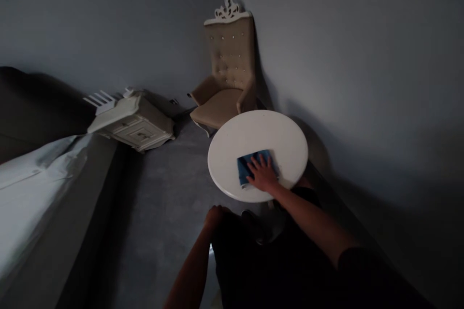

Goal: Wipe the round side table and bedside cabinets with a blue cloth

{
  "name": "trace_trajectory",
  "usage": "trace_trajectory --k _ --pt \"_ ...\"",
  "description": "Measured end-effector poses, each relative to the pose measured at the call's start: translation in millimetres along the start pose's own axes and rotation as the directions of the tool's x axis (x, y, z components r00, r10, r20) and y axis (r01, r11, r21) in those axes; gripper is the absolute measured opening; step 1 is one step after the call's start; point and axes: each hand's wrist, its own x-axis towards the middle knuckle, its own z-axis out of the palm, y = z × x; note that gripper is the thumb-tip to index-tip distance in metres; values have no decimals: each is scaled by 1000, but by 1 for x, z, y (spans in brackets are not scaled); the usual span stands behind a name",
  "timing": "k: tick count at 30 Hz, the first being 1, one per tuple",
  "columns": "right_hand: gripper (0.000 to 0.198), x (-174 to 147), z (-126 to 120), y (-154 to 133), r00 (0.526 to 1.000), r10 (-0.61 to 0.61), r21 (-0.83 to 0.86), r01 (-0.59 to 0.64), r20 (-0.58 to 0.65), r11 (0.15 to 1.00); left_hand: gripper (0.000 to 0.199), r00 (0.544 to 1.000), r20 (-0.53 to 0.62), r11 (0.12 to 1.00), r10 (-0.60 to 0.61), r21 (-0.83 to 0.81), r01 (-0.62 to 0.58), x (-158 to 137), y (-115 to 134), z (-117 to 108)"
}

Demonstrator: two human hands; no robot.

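My right hand [263, 174] lies flat with spread fingers on a folded blue cloth [243, 166]. The cloth rests on the near half of a round white table [250, 133], and part of it is hidden under the palm. My left hand [215, 215] rests on my dark-clothed left knee, below the table's near edge and apart from the cloth. Its fingers are too dark and too far turned away to make out.
A tan tufted armchair [221, 106] with a carved white crest stands behind the table in the corner. A white nightstand [152, 130], with a white router-like device [103, 100] on top, stands left beside a bed [29, 188]. Grey walls [362, 58] close in on the right.
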Motion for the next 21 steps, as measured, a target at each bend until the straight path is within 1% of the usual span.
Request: trace_trajectory --k 3,5,7,9,11,12,14,17,19,21 --pt "81 -20 -28 84 985 167 -100 -170 -42 980 34 1000 -9 1000 5 -27 -5 2 2 1" --pt "79 -30 -42 128 960 269 -155 -279 -79 948 37 1000 -30 999 -3 -54 1 -1 3 2" --pt "77 -38 -52 155 928 353 -186 -369 -116 910 39 998 -58 996 -17 -85 12 -8 4 6" --pt "76 -43 -55 163 901 410 -199 -431 -140 880 41 995 -89 993 -37 -112 27 -20 7 14" --pt "76 -48 -50 152 887 437 -210 -460 -148 863 45 989 -133 988 -63 -149 43 -35 13 28" --pt "75 -51 -46 141 890 431 -220 -454 -146 863 47 984 -161 983 -76 -175 48 -43 16 37" --pt "74 -58 -32 110 917 382 -241 -399 -119 884 46 966 -240 964 -102 -263 36 -59 23 57" --pt "74 -62 -6 47 969 245 -232 -249 -47 940 38 935 -343 953 -90 -302 -20 -74 34 82" --pt "77 -57 12 -1 989 146 -177 -143 4 974 36 916 -394 950 -80 -308 -50 -74 39 91" --pt "80 -43 28 -49 998 43 -99 -39 46 994 36 904 -420 943 -81 -325 -67 -69 40 93"
